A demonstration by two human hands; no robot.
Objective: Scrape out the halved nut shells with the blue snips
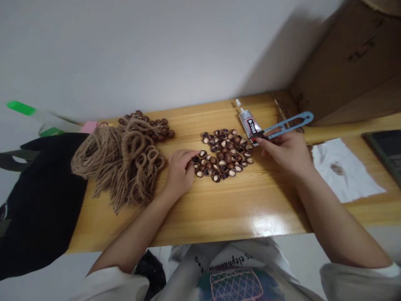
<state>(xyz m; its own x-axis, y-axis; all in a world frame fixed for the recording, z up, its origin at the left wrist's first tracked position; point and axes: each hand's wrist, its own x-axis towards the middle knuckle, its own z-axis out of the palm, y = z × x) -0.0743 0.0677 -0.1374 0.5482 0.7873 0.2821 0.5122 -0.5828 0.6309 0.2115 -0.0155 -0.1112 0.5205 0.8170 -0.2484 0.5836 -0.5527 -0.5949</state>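
Observation:
Many brown nut shells [232, 172], some dark inside and some with pale patches, lie in a loose pile on the wooden table [219, 213]. At the pile's left edge is my left hand [181, 172], its fingers pressed together; what they hold, if anything, is too small to name. My right hand [286, 151], right of the pile, grips a blue cutter [290, 123] with a dark tip that points left. The tip is over the lower end of a B-7000 glue tube [249, 124]. Beside the tube's nozzle lies a white cap [238, 102].
Bundles of brown twine [138, 163] lie at the left, with whole brown nuts [162, 128] behind them. A black bag [46, 200] hangs over the left edge. On the right are white paper [347, 175], a dark flat object [387, 150] and a cardboard box [351, 62].

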